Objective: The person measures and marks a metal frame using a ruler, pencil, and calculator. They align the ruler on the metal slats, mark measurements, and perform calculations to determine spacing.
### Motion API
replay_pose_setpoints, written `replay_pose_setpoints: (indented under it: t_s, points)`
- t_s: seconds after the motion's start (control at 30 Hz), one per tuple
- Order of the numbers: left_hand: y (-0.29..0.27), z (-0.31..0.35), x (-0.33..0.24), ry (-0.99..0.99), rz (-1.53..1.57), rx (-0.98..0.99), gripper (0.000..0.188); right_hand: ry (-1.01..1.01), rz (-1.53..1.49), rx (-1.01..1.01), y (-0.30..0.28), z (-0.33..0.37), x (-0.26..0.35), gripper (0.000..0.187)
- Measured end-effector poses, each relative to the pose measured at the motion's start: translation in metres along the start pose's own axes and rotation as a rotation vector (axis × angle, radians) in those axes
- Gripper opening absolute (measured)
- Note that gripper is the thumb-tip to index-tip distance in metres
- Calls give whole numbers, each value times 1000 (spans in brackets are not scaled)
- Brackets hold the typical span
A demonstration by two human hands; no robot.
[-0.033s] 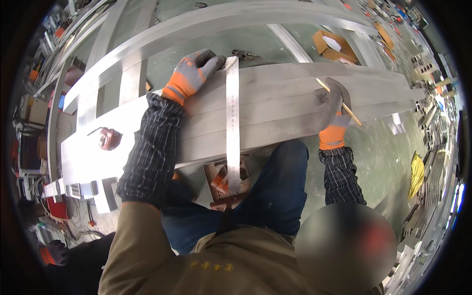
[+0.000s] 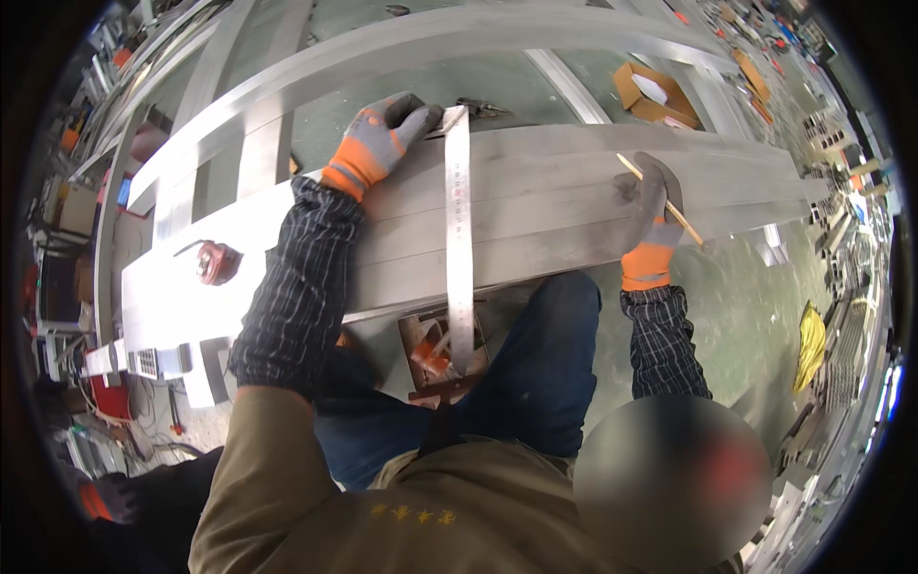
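Several flat grey metal bars (image 2: pixel 535 191) lie side by side across the view in front of me. A long steel ruler (image 2: pixel 459 210) lies across them, its near end jutting past their near edge above my lap. At the bars' far edge my left hand (image 2: pixel 387 139), in a grey and orange glove, is closed on the ruler's far end; the fingertips are partly hidden. My right hand (image 2: pixel 653 206), gloved alike, is closed around a thin light-coloured pencil (image 2: pixel 688 228) over the bars' right part.
A red tape measure (image 2: pixel 217 263) sits on the bright left end of the bars. Pliers (image 2: pixel 481 107) lie just beyond the ruler. Long metal beams (image 2: pixel 411 48) form a frame behind, near an open cardboard box (image 2: pixel 655 94). Another person's gloved hand (image 2: pixel 105 499) shows at lower left.
The ruler, my left hand and the tape measure appear very slightly farther right in the picture. My right hand looks the same, and both grips are unchanged.
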State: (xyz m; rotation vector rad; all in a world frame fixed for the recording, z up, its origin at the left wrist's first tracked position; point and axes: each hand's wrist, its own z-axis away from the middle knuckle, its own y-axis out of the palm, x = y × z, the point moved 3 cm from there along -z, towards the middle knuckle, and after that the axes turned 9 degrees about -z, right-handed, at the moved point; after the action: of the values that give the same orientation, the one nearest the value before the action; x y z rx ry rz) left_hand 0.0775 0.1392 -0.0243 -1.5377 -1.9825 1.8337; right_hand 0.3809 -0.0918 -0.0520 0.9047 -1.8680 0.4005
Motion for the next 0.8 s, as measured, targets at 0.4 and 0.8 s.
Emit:
replay_pose_setpoints:
  t_s: [0.4, 0.8]
  points:
    - [-94, 121, -32, -156, -206, -550, 27, 192, -158, -46, -3, -15, -17, 46]
    - [-239, 250, 95, -723, 510, -994, 34, 284, -58, -93, 2, -19, -18, 50]
